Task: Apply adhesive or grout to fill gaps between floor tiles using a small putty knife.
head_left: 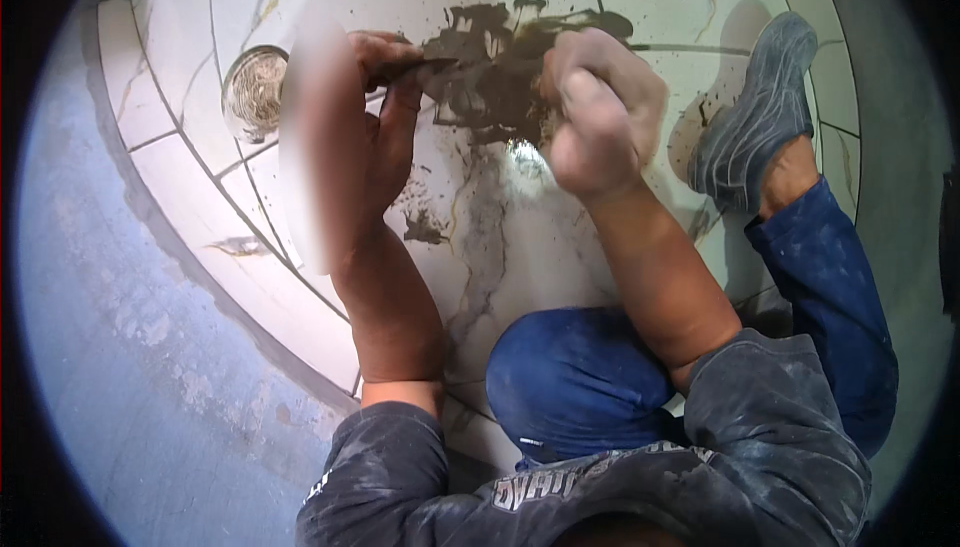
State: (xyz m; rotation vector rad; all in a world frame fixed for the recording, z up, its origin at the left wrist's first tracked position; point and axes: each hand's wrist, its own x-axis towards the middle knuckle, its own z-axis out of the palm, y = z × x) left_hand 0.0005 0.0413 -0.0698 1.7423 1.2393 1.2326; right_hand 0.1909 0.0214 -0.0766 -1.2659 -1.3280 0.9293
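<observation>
My left hand (388, 112) is closed over the tiled floor, pinching a thin dark pointed piece (436, 64), like a small blade, between thumb and fingers. Its outer side is smeared by blur. To the right, my right hand (605, 117) is curled into a fist; whatever lies inside it is hidden. Between the two hands spreads a patch of wet, dark grey-brown paste (490, 87), smeared over the white tiles and a joint. The fist rests at the right edge of this patch. Smaller splashes (425, 227) lie nearer to me.
White marbled tiles (560, 257) cover the floor, with dark joints. A round container (257, 94) with brownish contents stands left of my left hand. My shoe (760, 107) is on the right, my bent knee (575, 377) close in front. A bluish wall (170, 347) borders the left.
</observation>
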